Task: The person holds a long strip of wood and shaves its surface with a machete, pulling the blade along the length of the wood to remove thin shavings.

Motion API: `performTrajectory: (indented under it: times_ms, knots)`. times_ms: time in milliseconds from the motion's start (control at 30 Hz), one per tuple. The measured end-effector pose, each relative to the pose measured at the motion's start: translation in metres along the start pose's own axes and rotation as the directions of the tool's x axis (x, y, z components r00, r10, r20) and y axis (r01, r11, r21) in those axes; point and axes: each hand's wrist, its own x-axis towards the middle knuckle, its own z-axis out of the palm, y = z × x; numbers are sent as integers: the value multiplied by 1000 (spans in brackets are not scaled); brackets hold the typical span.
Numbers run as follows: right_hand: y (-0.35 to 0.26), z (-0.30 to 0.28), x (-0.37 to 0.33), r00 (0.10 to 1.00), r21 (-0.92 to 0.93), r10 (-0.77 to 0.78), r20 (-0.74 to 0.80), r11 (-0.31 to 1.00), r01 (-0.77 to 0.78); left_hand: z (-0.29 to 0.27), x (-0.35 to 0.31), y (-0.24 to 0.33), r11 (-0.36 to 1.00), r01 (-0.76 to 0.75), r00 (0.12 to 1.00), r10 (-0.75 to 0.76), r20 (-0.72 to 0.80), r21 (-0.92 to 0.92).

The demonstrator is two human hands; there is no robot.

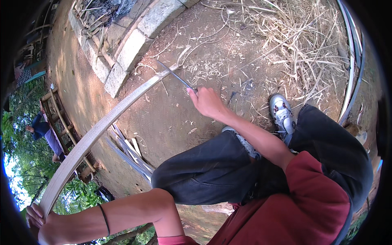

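One long, pale strip spans the ground at a slant, its long axis running from between seven and eight o'clock up to between one and two. Its lower end sits in the left hand, whose fingers curl around the edge. The right hand is nearer the far end, which lies at about eleven o'clock from its fingers. Those fingers are closed on the handle of a knife, the thumb along it; the rest of the grip is partly hidden. The blade points to ten o'clock and crosses the strip just short of its thin tip; whether its edge bites, I cannot tell.
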Motion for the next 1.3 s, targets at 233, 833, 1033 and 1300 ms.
performTrajectory:
  times_ms: [233, 833, 1033, 1300]
  knots:
    - [44, 13, 4, 993, -143, 110, -50, 983, -116, -1, 14, 4, 1000, -5, 1000, 5, -16, -29]
    - [23, 12, 11, 995, -111, 96, -30, 989, -98, 3, 9, 0, 993, 64, 997, -69, -45, -95]
    - [12, -1, 1, 994, -133, 94, 59, 987, -86, 3, 29, -10, 979, 186, 967, -197, -160, -83]
    - [33, -2, 4, 991, -152, 133, 25, 980, -128, 6, -12, 4, 989, 132, 990, -135, -43, -67]
